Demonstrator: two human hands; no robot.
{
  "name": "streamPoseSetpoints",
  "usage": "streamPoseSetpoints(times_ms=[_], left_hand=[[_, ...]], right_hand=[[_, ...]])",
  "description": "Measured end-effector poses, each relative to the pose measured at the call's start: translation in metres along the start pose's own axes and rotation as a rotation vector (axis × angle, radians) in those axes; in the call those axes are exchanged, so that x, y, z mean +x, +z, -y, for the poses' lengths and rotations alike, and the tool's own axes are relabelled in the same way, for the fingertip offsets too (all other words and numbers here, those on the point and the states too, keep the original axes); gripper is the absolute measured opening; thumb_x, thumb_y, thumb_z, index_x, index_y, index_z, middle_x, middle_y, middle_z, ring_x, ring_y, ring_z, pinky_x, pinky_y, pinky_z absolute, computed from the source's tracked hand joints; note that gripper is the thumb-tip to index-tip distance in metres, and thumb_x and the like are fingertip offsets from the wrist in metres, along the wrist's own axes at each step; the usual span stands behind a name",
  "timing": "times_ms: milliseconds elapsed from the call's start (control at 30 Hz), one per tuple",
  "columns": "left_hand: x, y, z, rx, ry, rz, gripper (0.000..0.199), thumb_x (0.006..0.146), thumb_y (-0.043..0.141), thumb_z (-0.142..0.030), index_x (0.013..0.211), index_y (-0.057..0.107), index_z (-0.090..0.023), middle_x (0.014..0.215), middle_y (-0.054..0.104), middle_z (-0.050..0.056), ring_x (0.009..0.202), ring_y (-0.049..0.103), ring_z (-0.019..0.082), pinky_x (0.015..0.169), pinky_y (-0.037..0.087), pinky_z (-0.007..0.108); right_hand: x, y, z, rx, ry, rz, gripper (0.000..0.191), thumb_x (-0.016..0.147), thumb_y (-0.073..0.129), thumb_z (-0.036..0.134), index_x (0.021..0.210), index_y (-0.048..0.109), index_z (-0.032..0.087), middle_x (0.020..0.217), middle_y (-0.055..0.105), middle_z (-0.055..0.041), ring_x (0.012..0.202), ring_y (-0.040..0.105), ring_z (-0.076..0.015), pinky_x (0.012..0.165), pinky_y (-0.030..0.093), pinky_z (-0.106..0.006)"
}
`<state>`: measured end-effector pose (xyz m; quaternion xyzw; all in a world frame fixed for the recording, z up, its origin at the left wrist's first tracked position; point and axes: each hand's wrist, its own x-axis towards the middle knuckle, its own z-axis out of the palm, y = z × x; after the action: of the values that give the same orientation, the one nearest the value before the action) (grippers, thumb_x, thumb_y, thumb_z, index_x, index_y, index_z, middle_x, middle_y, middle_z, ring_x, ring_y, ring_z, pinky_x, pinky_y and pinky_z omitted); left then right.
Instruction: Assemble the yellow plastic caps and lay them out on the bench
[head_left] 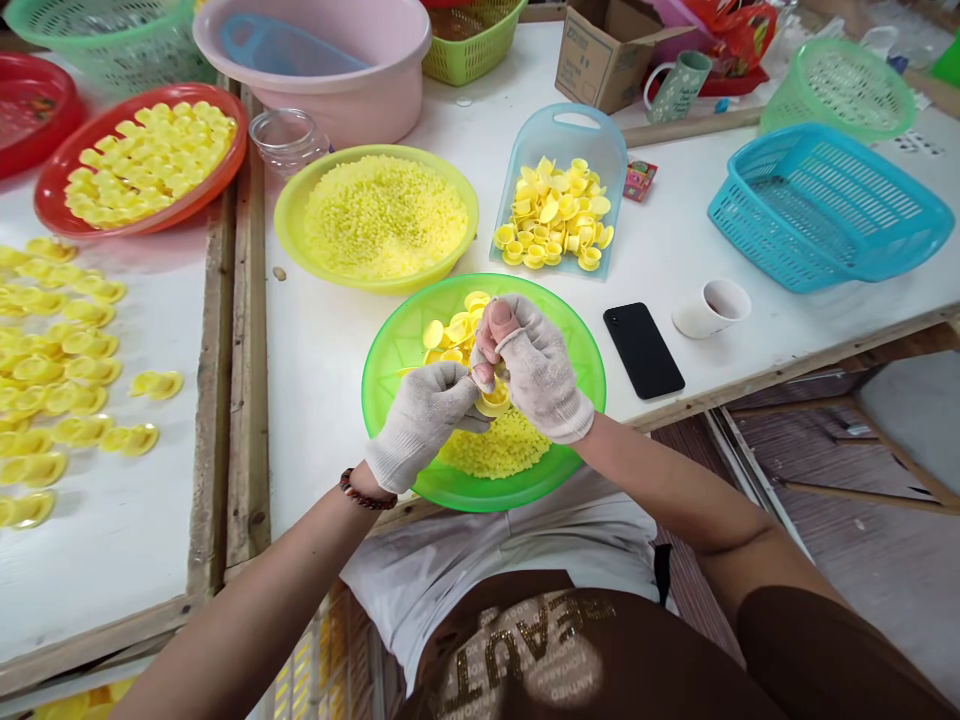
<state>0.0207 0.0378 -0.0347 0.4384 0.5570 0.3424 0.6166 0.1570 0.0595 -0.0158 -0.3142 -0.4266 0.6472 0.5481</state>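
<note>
Gloved left hand point(426, 415) and right hand point(541, 365) close together over a green plate point(386, 345), fingers curled, any grip impossible to tell, yellow cup-shaped pieces point(452, 335) and pellets point(499, 448) partly hidden beneath, red basin point(73, 125) cut off at left.

I am looking through one camera on the person's head, and it is facing forward and down. It is sitting near the left hand point(424, 415) and right hand point(538, 370), holding both around mid-view. The shirt point(525, 650) is showing closest, below the hands, while the table point(315, 400) is stretching away beyond them. I am seeing wide, from pieces point(91, 370) left of the left hand to a basket point(772, 232) right of the right.
</note>
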Motion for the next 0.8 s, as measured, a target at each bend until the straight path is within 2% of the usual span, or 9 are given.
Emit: streamPoseSetpoints(times_ms=[167, 300, 400, 500, 567, 700, 800], left_hand=[[-0.001, 0.0, 0.0, -0.013, 0.029, -0.008, 0.036, 0.076, 0.082, -0.048, 0.072, 0.063, -0.017, 0.066, 0.066, 0.002, 0.059, 0.068, 0.016, 0.061, 0.067, 0.032], [-0.003, -0.002, 0.0, -0.052, 0.084, -0.09, 0.036, 0.078, 0.08, -0.048, 0.079, 0.063, -0.016, 0.072, 0.068, 0.002, 0.06, 0.07, 0.018, 0.061, 0.066, 0.032], [-0.003, -0.003, 0.002, -0.087, 0.129, -0.154, 0.037, 0.078, 0.081, -0.048, 0.078, 0.061, -0.016, 0.071, 0.067, 0.001, 0.06, 0.071, 0.018, 0.062, 0.066, 0.031], [-0.004, -0.003, 0.003, -0.146, 0.112, -0.106, 0.036, 0.079, 0.08, -0.048, 0.079, 0.062, -0.016, 0.072, 0.069, 0.001, 0.065, 0.073, 0.019, 0.067, 0.067, 0.032], [-0.007, -0.003, 0.003, -0.222, 0.093, -0.049, 0.036, 0.082, 0.078, -0.049, 0.083, 0.066, -0.016, 0.076, 0.071, 0.003, 0.071, 0.075, 0.02, 0.073, 0.067, 0.034], [-0.024, -0.006, -0.004, -0.285, 0.075, 0.009, 0.035, 0.079, 0.083, -0.044, 0.092, 0.071, -0.014, 0.091, 0.075, 0.006, 0.081, 0.075, 0.019, 0.083, 0.066, 0.036], [-0.039, -0.024, -0.01, -0.271, 0.11, -0.082, 0.041, 0.075, 0.086, -0.04, 0.104, 0.071, -0.014, 0.096, 0.074, 0.006, 0.076, 0.073, 0.017, 0.078, 0.066, 0.034]], right_hand=[[0.0, -0.002, 0.006, -0.005, -0.019, -0.014, 0.042, 0.093, 0.065, 0.06, 0.081, 0.047, 0.025, 0.068, 0.041, 0.0063, 0.048, 0.036, -0.0067, 0.043, 0.031, -0.022], [-0.009, -0.016, 0.013, -0.112, 0.005, -0.013, 0.038, 0.094, 0.064, 0.059, 0.084, 0.051, 0.025, 0.065, 0.039, 0.0068, 0.047, 0.03, -0.0067, 0.043, 0.026, -0.022], [-0.021, -0.028, 0.012, -0.384, -0.01, 0.045, 0.03, 0.096, 0.064, 0.051, 0.086, 0.058, 0.023, 0.066, 0.044, 0.0039, 0.056, 0.038, -0.01, 0.051, 0.034, -0.025], [-0.027, -0.035, 0.009, -0.66, -0.072, 0.154, 0.025, 0.096, 0.065, 0.045, 0.086, 0.062, 0.022, 0.074, 0.053, 0.001, 0.068, 0.045, -0.0134, 0.065, 0.04, -0.028], [-0.028, -0.036, 0.008, -0.762, -0.104, 0.181, 0.023, 0.096, 0.063, 0.044, 0.089, 0.063, 0.023, 0.076, 0.056, 0.0003, 0.071, 0.046, -0.0147, 0.068, 0.04, -0.029], [-0.034, -0.032, 0.009, -0.771, -0.062, 0.172, 0.021, 0.1, 0.058, 0.043, 0.095, 0.065, 0.024, 0.078, 0.058, -0.0016, 0.073, 0.05, -0.0173, 0.068, 0.041, -0.031], [-0.039, -0.034, 0.009, -0.729, 0.024, 0.161, 0.022, 0.101, 0.055, 0.046, 0.099, 0.062, 0.025, 0.078, 0.058, -0.0031, 0.072, 0.053, -0.0195, 0.062, 0.042, -0.031]])
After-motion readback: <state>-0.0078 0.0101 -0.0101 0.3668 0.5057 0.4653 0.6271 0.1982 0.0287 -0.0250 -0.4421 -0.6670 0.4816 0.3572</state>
